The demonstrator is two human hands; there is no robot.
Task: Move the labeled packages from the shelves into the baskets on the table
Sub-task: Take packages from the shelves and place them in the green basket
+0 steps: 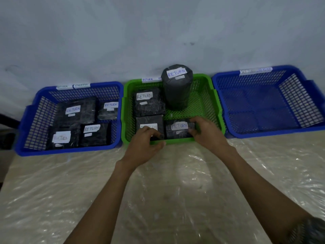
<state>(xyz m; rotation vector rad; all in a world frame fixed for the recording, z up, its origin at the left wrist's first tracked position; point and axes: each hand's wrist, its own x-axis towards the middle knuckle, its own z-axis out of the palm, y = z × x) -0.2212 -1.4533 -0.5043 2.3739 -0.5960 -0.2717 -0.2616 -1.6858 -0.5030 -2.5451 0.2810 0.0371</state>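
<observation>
Step in hand: placement of 1 package into the green basket [205, 76].

1. The RETURN package [179, 128] sits low in the near-right part of the green basket, label up, against the near wall. Whether it rests fully on the basket floor cannot be told.
2. The left hand [146, 147] reaches over the near rim. Its fingers [156, 136] are curled and pressed together at the package's left near corner.
3. The right hand [209, 134] grips the package's right end, with its fingers [193, 132] curled round the edge.
4. 3 other packages are in the green basket: a cylinder package [176, 88] upright at the far wall, 1 flat package [149, 103] at far left and 1 flat package [149, 123] at near left, just beside the held one.
5. The left blue basket [70, 150], beside the green basket, holds 4 packages. The right blue basket [263, 135] stands on the other side.

Next move, as judged: seat the package flat, release both hands and lift them clear of the rim. The shelves are out of view.
</observation>
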